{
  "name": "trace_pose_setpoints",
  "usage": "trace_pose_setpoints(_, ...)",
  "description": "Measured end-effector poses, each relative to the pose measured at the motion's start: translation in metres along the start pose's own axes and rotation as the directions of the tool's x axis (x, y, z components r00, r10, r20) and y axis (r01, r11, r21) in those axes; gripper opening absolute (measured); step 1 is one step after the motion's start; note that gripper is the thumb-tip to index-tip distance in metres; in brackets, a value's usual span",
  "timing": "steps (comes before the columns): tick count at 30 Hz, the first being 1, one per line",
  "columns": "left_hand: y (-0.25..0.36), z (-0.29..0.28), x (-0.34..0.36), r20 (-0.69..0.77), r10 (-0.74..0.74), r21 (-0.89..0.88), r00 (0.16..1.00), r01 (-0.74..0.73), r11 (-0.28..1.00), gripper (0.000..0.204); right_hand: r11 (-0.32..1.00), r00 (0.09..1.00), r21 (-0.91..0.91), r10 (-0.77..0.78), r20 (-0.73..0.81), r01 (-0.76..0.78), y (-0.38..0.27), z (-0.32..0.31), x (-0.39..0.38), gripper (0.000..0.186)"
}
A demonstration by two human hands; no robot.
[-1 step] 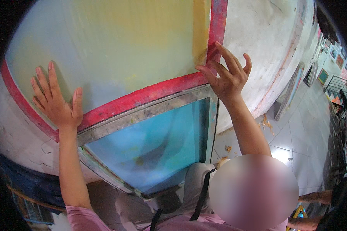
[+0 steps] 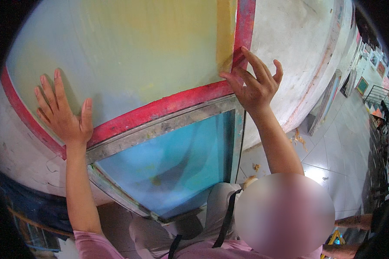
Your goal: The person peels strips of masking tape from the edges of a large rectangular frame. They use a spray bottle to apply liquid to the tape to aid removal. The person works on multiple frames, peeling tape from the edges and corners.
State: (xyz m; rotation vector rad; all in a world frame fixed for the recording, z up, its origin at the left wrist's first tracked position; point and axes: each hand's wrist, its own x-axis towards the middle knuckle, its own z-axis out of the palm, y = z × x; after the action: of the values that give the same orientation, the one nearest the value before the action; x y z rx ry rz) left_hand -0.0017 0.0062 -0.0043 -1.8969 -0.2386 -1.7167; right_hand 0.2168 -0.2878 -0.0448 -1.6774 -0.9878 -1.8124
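A large pale yellow-green screen panel (image 2: 147,47) with a red border stands against a whitish surface. My left hand (image 2: 65,112) lies flat near its lower left corner, fingers spread. My right hand (image 2: 257,86) is at the lower right corner, thumb and index finger apart on the red edging, other fingers raised and bent. Below the panel, a grey metal frame with blue mesh (image 2: 168,159) leans close to my legs. A blurred round patch hides part of the view at lower right.
The whitish surface (image 2: 291,52) extends rightward. Frames (image 2: 326,101) lean along it on a tiled floor (image 2: 333,142) with scattered scraps. Pictures and a metal rack (image 2: 374,95) stand farther back. Dark cloth (image 2: 34,203) lies at lower left; another person's arms (image 2: 350,222) show at lower right.
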Motion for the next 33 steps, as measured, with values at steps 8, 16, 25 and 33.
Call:
trace_pose_setpoints(8,0.001,-0.002,0.001,0.029,0.013,-0.009,1.000,-0.013,1.000,0.072,0.998,0.995,-0.021,-0.065,-0.075,0.064,0.006,0.008,0.018,0.017)
trace_pose_setpoints(16,0.002,-0.004,0.002,0.031,-0.002,-0.011,1.000,0.002,1.000,0.072,0.969,0.993,0.247,-0.051,0.106,0.023,0.016,-0.005,0.012,0.030)
trace_pose_setpoints(25,0.003,-0.004,0.002,0.041,-0.023,0.013,0.999,0.023,1.000,0.074,0.970,0.990,0.235,-0.095,0.108,0.067,0.006,0.003,0.029,0.013)
trace_pose_setpoints(33,0.003,-0.004,0.001,0.019,-0.031,-0.015,0.999,0.031,0.999,0.073,0.910,0.999,0.413,-0.039,-0.020,0.044,0.019,-0.012,0.069,0.008)
